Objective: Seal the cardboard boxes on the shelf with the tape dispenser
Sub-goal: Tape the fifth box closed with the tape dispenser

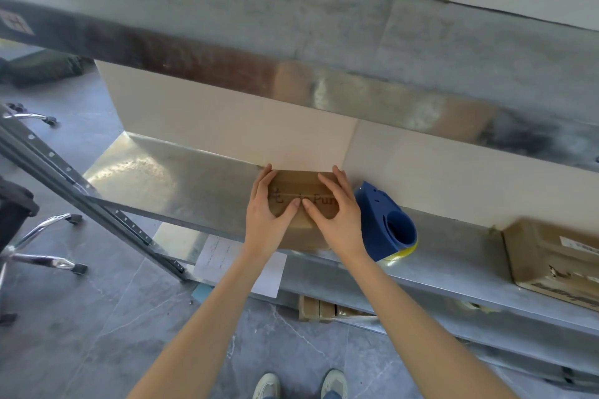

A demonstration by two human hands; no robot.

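- Grey metal shelf runs across the view at arm's reach, seen from above by a person standing in front of it; an upper shelf board hangs over the far side of the hands.
- Both bare arms reach forward to a small brown cardboard box near the shelf's front edge, with partly hidden dark printing on its top.
- The left hand lies flat on the left half of the box top, fingers spread and reaching to its far left corner.
- The right hand lies flat on the right half, fingers spread likewise; the two thumb tips meet at the middle of the top.
- Just right of the right hand, close beside the box, a blue tape dispenser rests on the shelf, with a yellow rim showing at its lower edge. Neither hand touches it.
- Well to the right of both hands sits a second cardboard box bearing a white label.
- Beyond the fingertips stand large pale cartons.
- Below the wrists, a white paper sheet shows under the shelf edge.
- Left of the left arm, chrome chair legs stand on a grey floor.
- Between the forearms, at the bottom, two pale shoes are visible.
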